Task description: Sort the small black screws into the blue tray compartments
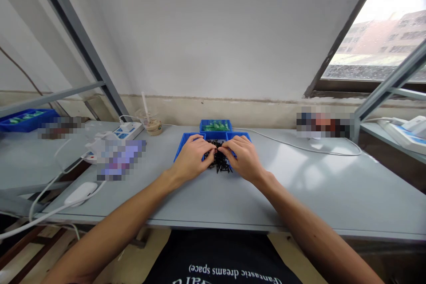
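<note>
In front of the rear blue bin (218,135) lie black pieces (219,165); I've left hand (194,158) and right hand (242,156) pinching there — on what, I can't tell. Likely picking through; next calls for fingertip precision.

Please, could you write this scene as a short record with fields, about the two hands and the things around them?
left hand: the left hand, fingertips at the small black parts
right hand: the right hand, fingertips facing the left's
held: too small to tell
behind parts: blue bin with green pieces
beside parts: left bin and right bin, blue, partly hidden by hands
surface: grey table
</note>
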{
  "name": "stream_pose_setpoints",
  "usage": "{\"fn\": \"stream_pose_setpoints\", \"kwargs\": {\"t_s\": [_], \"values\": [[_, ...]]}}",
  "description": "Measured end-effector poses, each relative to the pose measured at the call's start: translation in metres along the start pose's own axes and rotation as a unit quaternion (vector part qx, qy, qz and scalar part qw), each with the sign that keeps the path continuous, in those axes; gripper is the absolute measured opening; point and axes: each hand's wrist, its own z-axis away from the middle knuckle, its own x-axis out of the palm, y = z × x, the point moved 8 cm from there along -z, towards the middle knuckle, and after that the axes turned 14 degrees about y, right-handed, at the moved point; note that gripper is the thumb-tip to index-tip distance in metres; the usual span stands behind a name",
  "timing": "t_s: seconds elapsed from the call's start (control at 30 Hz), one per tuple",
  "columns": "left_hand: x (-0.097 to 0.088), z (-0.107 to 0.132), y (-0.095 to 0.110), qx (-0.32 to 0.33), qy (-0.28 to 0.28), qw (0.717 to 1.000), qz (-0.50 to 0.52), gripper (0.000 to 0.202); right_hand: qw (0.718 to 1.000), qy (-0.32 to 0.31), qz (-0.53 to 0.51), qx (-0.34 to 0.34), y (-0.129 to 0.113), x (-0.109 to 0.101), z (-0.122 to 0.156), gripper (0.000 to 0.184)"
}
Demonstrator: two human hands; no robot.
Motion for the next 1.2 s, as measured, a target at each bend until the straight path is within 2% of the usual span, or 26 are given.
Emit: {"fn": "stream_pose_setpoints", "kwargs": {"t_s": [0.57, 0.9, 1.2], "values": [[0.0010, 0.0005, -0.0003, 0.005, 0.000, 1.000, -0.003, 0.019, 1.000, -0.006, 0.000, -0.006, -0.0007, 0.0012, 0.0010, 0.028], [0.0039, 0.0026, -0.0007, 0.007, -0.020, 1.000, 0.001, 0.019, 1.000, -0.008, -0.003, -0.020, -0.0031, 0.0015, 0.0012, 0.024], [0.0012, 0.0000, 0.0014, 0.007, -0.009, 1.000, -0.010, 0.019, 1.000, -0.011, -0.017, -0.001, -0.0007, 0.0020, 0.0019, 0.017]]}}
